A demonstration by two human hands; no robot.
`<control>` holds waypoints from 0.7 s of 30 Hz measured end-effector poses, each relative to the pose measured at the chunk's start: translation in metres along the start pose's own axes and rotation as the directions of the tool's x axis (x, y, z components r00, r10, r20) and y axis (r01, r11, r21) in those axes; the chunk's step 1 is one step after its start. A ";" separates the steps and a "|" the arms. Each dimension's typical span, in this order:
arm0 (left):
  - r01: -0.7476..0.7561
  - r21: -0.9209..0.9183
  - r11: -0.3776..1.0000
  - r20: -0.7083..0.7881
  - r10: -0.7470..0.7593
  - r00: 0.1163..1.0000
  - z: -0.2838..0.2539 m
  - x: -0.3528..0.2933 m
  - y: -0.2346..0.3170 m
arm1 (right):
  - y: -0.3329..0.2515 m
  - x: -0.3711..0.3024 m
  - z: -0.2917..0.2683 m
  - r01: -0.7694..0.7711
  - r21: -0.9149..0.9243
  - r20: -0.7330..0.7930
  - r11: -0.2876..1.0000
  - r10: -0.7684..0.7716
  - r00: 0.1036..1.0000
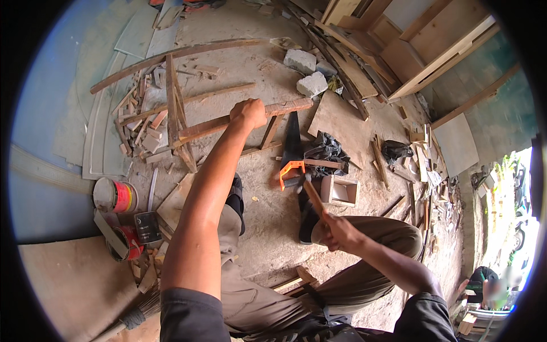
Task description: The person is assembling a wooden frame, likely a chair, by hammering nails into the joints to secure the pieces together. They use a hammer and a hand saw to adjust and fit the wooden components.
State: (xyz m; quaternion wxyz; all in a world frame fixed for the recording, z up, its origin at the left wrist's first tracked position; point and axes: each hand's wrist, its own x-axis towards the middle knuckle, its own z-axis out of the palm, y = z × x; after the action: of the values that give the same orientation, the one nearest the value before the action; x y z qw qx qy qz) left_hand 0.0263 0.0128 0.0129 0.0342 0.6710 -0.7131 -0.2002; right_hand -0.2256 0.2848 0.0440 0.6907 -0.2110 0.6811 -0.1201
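Observation:
My left hand (248,113) is closed round a reddish-brown wooden beam (205,129), which runs slantwise across the middle over wooden legs. In my right hand (343,232), near my right knee, is a hammer (314,199) held by its wooden handle. The hammer's head points away from me, close to the orange handle of a handsaw (292,166). The saw's dark blade reaches up toward the beam's right end. Just right of the hammer sits a small open wooden box (342,191). Behind that box lies a crumpled black plastic bag (329,149).
Wood scraps (149,137) are heaped at the left beyond a paint bucket (117,195) and a red can (126,242). Concrete blocks (311,84) lie ahead. A large wooden cabinet frame (421,45) stands far right, above more scrap wood. Another person (489,285) is at the lower right.

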 end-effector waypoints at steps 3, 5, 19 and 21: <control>0.034 0.027 0.999 0.011 -0.034 0.999 -0.002 -0.002 -0.003 | -0.076 -0.032 0.013 0.292 -0.064 -0.091 0.954 -0.297 0.951; 0.033 0.017 0.999 0.009 -0.033 0.999 -0.002 -0.001 -0.007 | -0.126 -0.057 0.019 0.737 -0.218 -0.065 0.640 -0.763 0.644; -0.025 -0.013 1.000 -0.065 0.024 0.998 -0.001 0.005 -0.008 | 0.060 0.135 -0.022 0.623 -0.409 0.058 0.667 -0.662 0.747; -0.007 -0.015 1.000 -0.040 0.007 0.999 0.004 -0.002 -0.011 | 0.050 0.063 0.005 0.108 -0.146 -0.001 0.983 -0.109 0.994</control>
State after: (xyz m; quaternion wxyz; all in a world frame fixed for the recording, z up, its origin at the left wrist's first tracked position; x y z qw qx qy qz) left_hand 0.0359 0.0153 0.0058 0.0543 0.6721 -0.7130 -0.1920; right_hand -0.2235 0.3013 -0.0356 0.6627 -0.2972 0.6788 -0.1083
